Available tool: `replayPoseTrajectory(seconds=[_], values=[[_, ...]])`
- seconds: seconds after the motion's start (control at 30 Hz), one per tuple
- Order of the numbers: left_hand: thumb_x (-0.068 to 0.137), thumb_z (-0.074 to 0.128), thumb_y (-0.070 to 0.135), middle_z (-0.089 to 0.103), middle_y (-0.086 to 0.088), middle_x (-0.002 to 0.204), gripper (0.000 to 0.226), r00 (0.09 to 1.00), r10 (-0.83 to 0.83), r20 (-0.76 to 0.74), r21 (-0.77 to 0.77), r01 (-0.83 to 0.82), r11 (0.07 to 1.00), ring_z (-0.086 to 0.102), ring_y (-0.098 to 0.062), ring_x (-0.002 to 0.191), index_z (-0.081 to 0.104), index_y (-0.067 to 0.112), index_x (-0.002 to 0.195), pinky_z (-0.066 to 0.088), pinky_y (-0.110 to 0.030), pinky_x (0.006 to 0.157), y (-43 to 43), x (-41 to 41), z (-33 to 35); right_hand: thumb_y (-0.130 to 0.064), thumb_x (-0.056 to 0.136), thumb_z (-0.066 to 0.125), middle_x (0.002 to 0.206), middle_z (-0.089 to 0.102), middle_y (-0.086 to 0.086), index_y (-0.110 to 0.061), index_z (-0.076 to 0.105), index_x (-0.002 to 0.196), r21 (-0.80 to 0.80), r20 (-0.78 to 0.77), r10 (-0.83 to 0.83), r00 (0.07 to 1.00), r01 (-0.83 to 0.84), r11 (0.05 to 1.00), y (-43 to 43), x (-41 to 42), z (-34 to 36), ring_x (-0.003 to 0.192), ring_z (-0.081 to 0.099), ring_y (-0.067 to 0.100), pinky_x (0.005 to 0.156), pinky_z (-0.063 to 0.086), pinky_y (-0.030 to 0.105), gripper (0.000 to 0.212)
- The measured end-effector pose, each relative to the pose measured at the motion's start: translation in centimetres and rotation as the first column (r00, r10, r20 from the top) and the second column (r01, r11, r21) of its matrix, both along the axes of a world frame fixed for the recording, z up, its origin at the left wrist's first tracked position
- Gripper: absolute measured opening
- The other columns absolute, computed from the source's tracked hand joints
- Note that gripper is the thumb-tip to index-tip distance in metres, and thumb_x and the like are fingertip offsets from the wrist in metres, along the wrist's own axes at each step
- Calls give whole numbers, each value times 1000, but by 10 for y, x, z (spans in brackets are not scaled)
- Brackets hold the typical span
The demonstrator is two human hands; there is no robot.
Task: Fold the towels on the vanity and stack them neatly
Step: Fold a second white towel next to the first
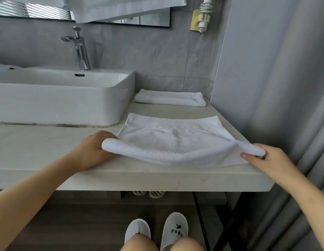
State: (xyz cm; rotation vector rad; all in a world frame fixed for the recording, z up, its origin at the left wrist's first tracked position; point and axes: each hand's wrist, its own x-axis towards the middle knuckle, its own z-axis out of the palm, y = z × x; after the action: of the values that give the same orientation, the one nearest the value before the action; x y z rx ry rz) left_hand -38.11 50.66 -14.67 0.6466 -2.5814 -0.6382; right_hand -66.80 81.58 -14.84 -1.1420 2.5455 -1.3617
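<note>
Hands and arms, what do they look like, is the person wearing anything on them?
Both are bare. The left hand and right hand show no gloves, rings or bracelets; the forearms show no sleeves or watch. The right thumb's nail is short and rounded.

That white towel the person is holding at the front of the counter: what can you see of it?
The towel is white with a nubby, terry-like weave. It lies spread on the pale vanity top, right of the sink, its far edge flat. Its near edge is raised and curled over: the left hand grips the near left corner, the right hand pinches the near right corner, and the cloth sags between them. A folded towel lies apart behind it.
</note>
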Motion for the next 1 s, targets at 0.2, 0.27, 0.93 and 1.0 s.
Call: replayPoseTrajectory(seconds=[0.2,0.27,0.93,1.0], values=[[63,53,49,52,21,102,43,977,-189,95,-166,203,965,55,1,95,45,75,96,36,-4,78,-6,-2,-4,-17,82,70,76,65,1,-20,64,85,146,55,23,998,-31,989,-11,2,8,70,57,15,59,39,26,8],[68,47,50,48,27,108,40,984,-168,60,-213,177,961,52,6,98,42,79,94,35,-6,81,-8,-2,-3,-11,80,68,80,61,9,-13,59,79,215,30,42,999,-48,976,-7,3,7,71,54,20,61,37,30,9],[77,50,40,72,-4,101,41,995,51,-86,-254,-71,965,65,-22,95,71,16,102,44,-31,70,-14,-18,-5,-27,96,47,79,55,-3,-14,49,86,-128,-67,-52,996,43,991,-48,5,12,71,49,5,58,36,18,16],[83,62,39,71,5,102,30,971,150,-184,283,-93,955,64,-16,102,67,17,102,47,-23,82,-15,-27,-2,-25,98,46,78,52,1,-8,48,88,-236,-36,-131,991,119,964,-57,-3,16,67,47,9,58,36,22,19]])
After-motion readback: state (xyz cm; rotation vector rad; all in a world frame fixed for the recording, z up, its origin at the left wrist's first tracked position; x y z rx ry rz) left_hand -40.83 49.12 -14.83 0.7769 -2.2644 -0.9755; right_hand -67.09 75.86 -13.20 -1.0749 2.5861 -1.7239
